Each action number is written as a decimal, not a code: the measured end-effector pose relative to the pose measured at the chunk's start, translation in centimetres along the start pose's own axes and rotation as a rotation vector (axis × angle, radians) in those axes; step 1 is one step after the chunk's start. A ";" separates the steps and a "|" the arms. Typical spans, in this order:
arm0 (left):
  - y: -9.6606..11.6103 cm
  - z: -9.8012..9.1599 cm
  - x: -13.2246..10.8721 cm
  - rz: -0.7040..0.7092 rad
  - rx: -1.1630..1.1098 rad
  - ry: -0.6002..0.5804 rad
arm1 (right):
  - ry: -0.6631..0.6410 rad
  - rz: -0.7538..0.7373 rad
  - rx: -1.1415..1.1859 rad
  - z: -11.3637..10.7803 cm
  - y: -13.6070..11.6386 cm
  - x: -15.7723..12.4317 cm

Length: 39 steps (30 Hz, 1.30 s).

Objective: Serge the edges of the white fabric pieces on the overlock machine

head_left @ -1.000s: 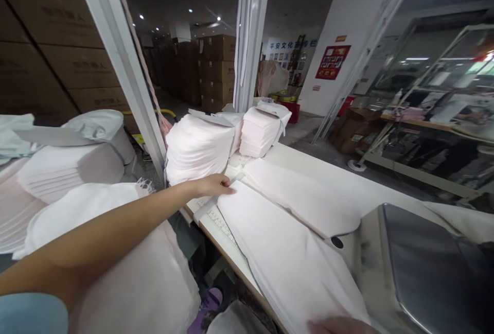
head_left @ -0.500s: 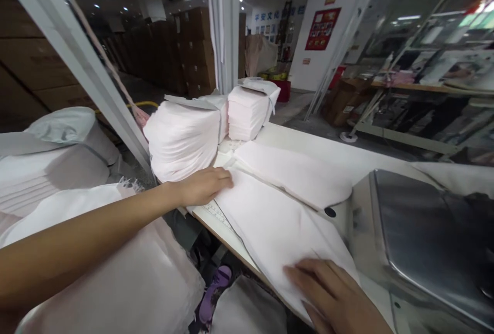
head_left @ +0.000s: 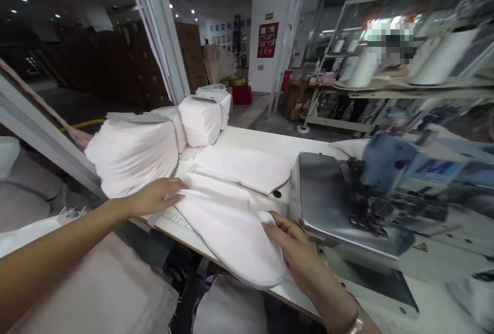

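A pale pink-white cloth piece (head_left: 227, 231) with a curved, rounded end lies on the white sewing table (head_left: 250, 141). My right hand (head_left: 289, 249) pinches its edge close to the steel bed of an overlock sewing machine (head_left: 328, 195). My left hand (head_left: 154, 197) rests flat on the cloth's far end, fingers spread slightly. A second, similar cloth piece (head_left: 243, 169) lies just beyond, apart from both hands. A ruler scale (head_left: 173, 219) on the table edge sits partly under the cloth.
Two tied stacks of white cloth (head_left: 133, 151) stand at the table's far left, with the second stack (head_left: 204, 118) behind. Large white cloth bundles (head_left: 88, 287) sit below my left arm. White thread cones (head_left: 443, 56) stand above the machine. Cardboard boxes (head_left: 189, 51) line the back.
The view has swung right, bringing the machine's head into sight. My right hand has moved up the table and gathered the cloth's edge, and the cloth now shows a curved end.
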State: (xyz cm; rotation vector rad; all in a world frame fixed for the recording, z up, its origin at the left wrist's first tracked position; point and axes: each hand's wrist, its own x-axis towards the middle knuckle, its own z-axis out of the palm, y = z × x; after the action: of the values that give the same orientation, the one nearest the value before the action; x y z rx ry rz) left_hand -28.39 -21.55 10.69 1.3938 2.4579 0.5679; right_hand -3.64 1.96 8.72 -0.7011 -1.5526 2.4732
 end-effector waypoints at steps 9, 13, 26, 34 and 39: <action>11.3 -3.1 1.9 -0.102 -0.479 0.160 | -0.261 0.006 0.131 -5.2 0.4 -6.9; 20.4 1.9 3.2 0.088 -0.231 -0.207 | -0.385 -0.148 0.114 -4.8 -0.1 -7.5; 23.3 7.2 2.6 -0.187 -0.788 -0.280 | 0.296 -0.312 0.119 -7.3 0.6 -9.0; 24.8 8.4 2.1 -0.205 -0.788 -0.117 | 0.288 -0.348 -0.264 -9.2 0.1 -9.5; 24.7 8.6 1.9 -0.109 -0.602 -0.096 | 0.284 -0.371 -0.212 -9.7 0.5 -10.0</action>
State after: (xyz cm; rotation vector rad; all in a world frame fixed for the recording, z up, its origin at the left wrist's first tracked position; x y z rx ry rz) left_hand -7.02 -6.71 14.22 1.0064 2.0211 1.0720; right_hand 9.62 6.09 7.86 -0.6847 -1.6692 1.8778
